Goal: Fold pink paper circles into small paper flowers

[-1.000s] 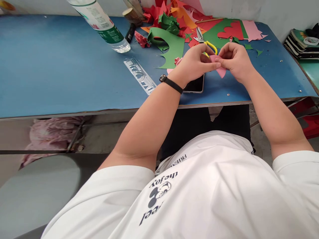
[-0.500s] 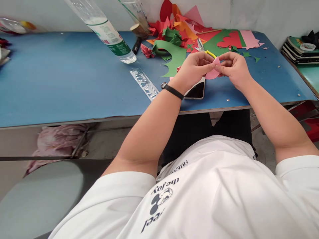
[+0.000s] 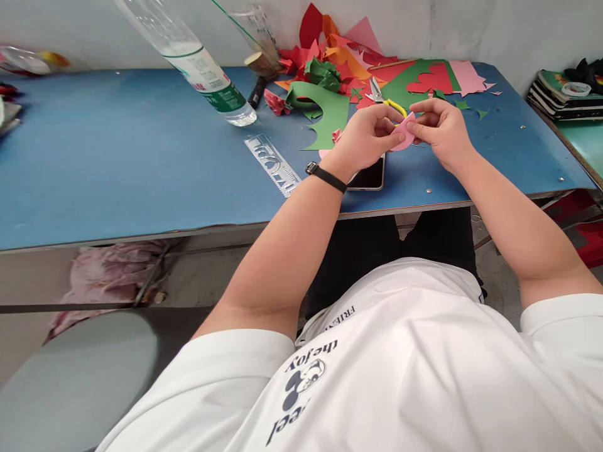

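Note:
Between my two hands is a small piece of pink paper [image 3: 404, 133] with a rounded edge. My left hand [image 3: 372, 133] pinches its left side with thumb and fingers. On the other side, my right hand [image 3: 438, 129] grips the upper right edge, thumb on the near face. Just beyond the hands lie scissors [image 3: 394, 107] with yellow handles, blades pointing away. A phone [image 3: 371, 177] lies under my left wrist, partly hidden. Left of that wrist is a clear stencil ruler [image 3: 271, 164]. A green paper offcut [image 3: 327, 122] with a round cut-out lies behind my left hand.
A tilted-looking plastic bottle [image 3: 207, 78] stands on the blue table [image 3: 117, 150]. Red, orange and green paper scraps [image 3: 330, 63] heap against the wall, with a crumpled red paper piece [image 3: 277, 102] nearby. Books [image 3: 558, 94] are stacked at far right. A grey stool [image 3: 85, 370] stands lower left.
The pink paper has tilted and shows a narrower shape between my fingers. My left-hand fingers have shifted over it, while the camera view has moved slightly.

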A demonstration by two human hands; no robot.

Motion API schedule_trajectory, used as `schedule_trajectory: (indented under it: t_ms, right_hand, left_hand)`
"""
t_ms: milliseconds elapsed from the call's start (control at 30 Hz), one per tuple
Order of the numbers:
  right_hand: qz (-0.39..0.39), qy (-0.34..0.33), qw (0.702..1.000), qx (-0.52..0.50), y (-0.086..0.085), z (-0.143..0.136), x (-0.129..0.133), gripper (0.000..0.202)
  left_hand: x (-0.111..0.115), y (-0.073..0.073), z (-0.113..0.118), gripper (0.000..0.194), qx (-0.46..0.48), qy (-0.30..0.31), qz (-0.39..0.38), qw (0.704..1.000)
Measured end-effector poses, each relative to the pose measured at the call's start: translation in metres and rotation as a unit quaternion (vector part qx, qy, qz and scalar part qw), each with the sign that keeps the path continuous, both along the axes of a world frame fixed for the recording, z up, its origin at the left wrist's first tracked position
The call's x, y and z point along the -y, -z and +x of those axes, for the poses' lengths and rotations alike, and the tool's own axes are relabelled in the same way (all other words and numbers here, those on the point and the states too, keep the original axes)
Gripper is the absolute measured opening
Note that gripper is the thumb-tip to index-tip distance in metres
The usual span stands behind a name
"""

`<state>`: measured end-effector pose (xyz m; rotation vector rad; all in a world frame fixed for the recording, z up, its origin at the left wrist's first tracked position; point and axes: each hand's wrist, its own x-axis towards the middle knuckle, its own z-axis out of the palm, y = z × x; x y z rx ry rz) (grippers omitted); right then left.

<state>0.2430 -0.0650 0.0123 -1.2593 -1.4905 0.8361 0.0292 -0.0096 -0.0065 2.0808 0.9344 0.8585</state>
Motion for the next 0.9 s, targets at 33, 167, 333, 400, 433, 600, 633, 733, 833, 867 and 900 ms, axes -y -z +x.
schedule_trajectory:
  t_ms: [33, 167, 333, 400, 433, 600, 633, 733, 833, 867, 900]
  right_hand:
    - [0.002, 0.006, 1.0, 0.0, 0.003, -0.001, -0.004, 0.073]
    - [0.009, 0.012, 1.0, 0.0, 0.017, -0.001, -0.017, 0.066]
    - [0.01, 0.026, 0.999, -0.034, 0.022, 0.0, -0.017, 0.059]
    - [0.007, 0.027, 0.999, -0.038, 0.02, -0.001, -0.014, 0.059]
    - [0.005, 0.029, 0.999, -0.038, 0.018, -0.001, -0.012, 0.06]
    - [-0.014, 0.004, 1.0, -0.013, 0.009, -0.001, -0.009, 0.068]
    - [-0.019, -0.008, 1.0, -0.005, 0.008, 0.0, -0.009, 0.07]
    - [-0.01, -0.019, 1.0, 0.0, 0.01, 0.001, -0.009, 0.073]
    - [0.017, 0.002, 1.0, -0.012, 0.014, -0.001, -0.008, 0.07]
    - [0.021, 0.008, 1.0, -0.009, 0.015, -0.002, -0.007, 0.069]
    - [0.021, 0.012, 1.0, -0.002, 0.015, -0.002, -0.006, 0.068]
  left_hand:
    - [0.0, 0.0, 0.0, 0.042, 0.004, -0.002, -0.001, 1.0]
    - [0.002, -0.002, -0.003, 0.028, 0.012, 0.009, -0.012, 1.0]
    - [0.002, -0.002, -0.003, 0.021, 0.014, 0.01, -0.045, 0.999]
    - [-0.002, 0.001, -0.003, 0.02, 0.03, 0.013, -0.047, 0.998]
    - [-0.003, 0.002, -0.003, 0.02, 0.047, 0.018, -0.045, 0.998]
    - [-0.007, 0.004, -0.006, 0.029, 0.115, 0.083, -0.051, 0.988]
    - [-0.007, 0.003, -0.007, 0.03, 0.112, 0.09, -0.054, 0.988]
    - [-0.003, 0.001, -0.005, 0.029, 0.068, 0.079, -0.049, 0.993]
    - [0.001, 0.0, -0.001, 0.026, -0.001, 0.047, -0.021, 0.999]
    - [0.002, 0.0, 0.0, 0.026, -0.019, 0.042, -0.012, 0.999]
    - [0.003, 0.0, 0.0, 0.027, -0.03, 0.04, -0.003, 0.999]
